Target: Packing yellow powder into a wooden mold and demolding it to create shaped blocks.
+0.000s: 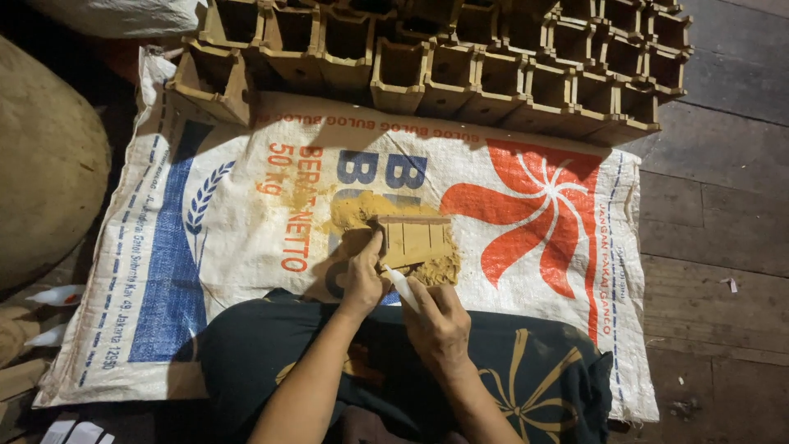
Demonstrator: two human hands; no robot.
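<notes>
1. Step in hand, as I judge it: filling or smoothing the seams of a small wooden box [413,240] with sawdust paste. The box lies on a woven sack [246,247] spread on the plank floor [715,205], in front of the person's lap.
2. Left hand [362,278]: clenched on the box's left edge, thumb up against the side, steadying it.
3. Right hand [438,325]: grasping a small white tool [400,285], tip at the box's lower left corner. Can't tell whether it's a glue bottle or a scraper.
4. Yellow sawdust pile [362,210] sits just beside and partly under the box, more at its lower right.
5. Box orientation: slatted face up toward the camera, long axis roughly left-right across the sack, thicker rim end toward the upper left.
6. Next move likely calls for a firm left-hand hold while the tool tip tracks along the slat joints; the box may need turning to reach the other sides.
7. Rows of similar finished boxes [460,66] are stacked at the sack's far edge, well apart from the hands.
</notes>
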